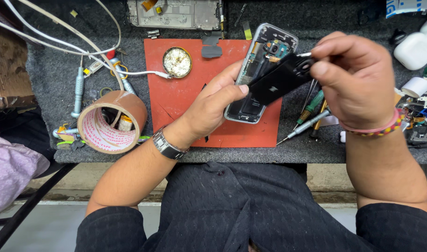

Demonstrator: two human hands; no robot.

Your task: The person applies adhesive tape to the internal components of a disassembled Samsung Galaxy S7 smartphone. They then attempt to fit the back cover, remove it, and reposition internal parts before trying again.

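Far left I see a tape roll [112, 122] on its side, mouth facing me, with a few small tools [78, 91] and white cables [59, 42] just behind it, parked out of the working area. Next comes the red mat [176, 98], a round tin [177, 61] on its upper part, close by but clear of the job. My left hand [208, 105] is wrapped around the phone [260, 70], thumb pressed on its near edge, lifting it off the mat so the open back faces up. The phone's long axis runs diagonally, lower end toward me, camera end away and to the right. My right hand [353, 79] pinches the black cover [281, 79] near its camera hole, holding it tilted across the phone, apparently hinged away from the frame. Screwdrivers [309, 116] lie just below.
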